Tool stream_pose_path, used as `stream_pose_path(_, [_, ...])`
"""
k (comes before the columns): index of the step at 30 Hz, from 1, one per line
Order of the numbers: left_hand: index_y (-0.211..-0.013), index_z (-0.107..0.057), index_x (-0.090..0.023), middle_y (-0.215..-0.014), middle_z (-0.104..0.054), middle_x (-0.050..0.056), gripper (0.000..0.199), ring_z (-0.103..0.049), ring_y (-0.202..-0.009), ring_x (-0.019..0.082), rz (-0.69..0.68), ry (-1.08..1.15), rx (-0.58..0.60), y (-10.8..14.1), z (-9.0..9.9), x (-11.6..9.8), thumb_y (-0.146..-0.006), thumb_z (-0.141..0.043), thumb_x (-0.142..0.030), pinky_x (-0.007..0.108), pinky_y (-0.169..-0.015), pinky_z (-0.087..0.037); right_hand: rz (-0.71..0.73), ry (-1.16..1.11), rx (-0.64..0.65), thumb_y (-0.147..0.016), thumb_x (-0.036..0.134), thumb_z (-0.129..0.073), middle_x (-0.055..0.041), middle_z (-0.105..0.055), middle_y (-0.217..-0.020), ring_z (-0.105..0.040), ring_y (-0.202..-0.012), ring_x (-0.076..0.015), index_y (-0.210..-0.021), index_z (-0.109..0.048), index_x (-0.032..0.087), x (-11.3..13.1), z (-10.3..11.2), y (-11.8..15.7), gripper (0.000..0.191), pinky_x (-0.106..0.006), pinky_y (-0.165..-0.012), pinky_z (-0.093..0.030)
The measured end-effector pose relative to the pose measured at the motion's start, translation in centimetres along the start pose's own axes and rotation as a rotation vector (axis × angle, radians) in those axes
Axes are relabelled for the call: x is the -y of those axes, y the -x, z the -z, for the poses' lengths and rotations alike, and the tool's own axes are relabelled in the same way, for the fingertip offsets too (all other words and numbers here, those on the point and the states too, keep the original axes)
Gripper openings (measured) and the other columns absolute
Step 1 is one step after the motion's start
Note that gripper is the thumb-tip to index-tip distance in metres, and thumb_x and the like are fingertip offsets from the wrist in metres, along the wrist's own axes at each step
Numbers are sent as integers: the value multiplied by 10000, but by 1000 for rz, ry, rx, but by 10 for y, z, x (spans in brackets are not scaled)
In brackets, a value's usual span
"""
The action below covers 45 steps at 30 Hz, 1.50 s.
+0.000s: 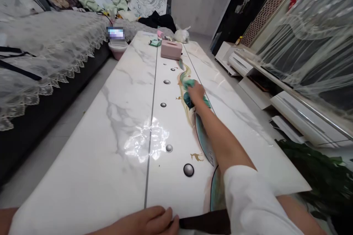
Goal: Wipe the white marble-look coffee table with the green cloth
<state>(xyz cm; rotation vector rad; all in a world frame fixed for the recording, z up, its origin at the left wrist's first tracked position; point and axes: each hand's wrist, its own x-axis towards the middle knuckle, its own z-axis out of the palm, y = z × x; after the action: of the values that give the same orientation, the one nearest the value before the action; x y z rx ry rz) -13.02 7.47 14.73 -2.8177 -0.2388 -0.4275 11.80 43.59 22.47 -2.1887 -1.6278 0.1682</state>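
Note:
My right hand [196, 91] is stretched far out over the long white marbled table [132, 110], its fingers closed on a green cloth [189, 83] pressed to the printed middle strip. Past it stands a pink tissue box [171, 49]. At the near edge of the table lies my left hand [157, 222], fingers curled and close together; whether anything is under them cannot be seen. A dark brown strip [205, 222] shows just right of it.
A lace-covered sofa [55, 36] runs along the left. At the table's far end are a green packet [154, 42] and a white plastic bag [182, 35]. White cabinets [298, 114] and a leafy plant [311, 169] are on the right.

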Motion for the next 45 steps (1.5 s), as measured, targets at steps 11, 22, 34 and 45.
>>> stream_pose_path(11, [-1208, -771, -264, -1507, -553, 22, 278, -548, -1257, 176, -13, 52, -39, 9, -9, -5, -997, -601, -201, 282, -1089, -452, 730, -195, 361, -1050, 351, -344, 144, -687, -1249, -518, -1356, -283, -1420, -548, 416, 246, -108, 169, 428, -504, -1054, -481])
stream_pose_path(22, [-1295, -733, -182, -1552, -479, 76, 401, -503, -1301, 223, -52, -17, 59, 20, -4, -5, -924, -588, -134, 309, -1103, -469, 56, 288, 2, -1084, 360, -564, -190, -562, -1396, -591, -1240, -284, -1482, -533, 145, -91, 38, 35, 453, -468, -1031, -488])
stream_pose_path(34, [-1252, -760, -240, -1517, -458, 34, 366, -508, -1231, 164, 14, -41, 9, 10, -4, -6, -946, -603, -117, 248, -1088, -458, 6, 224, -19, -1080, 365, -523, -237, -624, -1337, -613, -1173, -300, -1541, -508, 126, -49, 16, 36, 520, -424, -944, -475])
stream_pose_path(45, [-1059, -814, -325, -1411, -637, -44, 305, -583, -1227, 149, -45, 62, -17, 5, 0, 2, -1041, -543, -186, 254, -1063, -490, 962, 0, 213, -1064, 403, -547, -19, -604, -1376, -595, -1120, -197, -1471, -543, 323, 248, -104, 176, 415, -308, -921, -473])
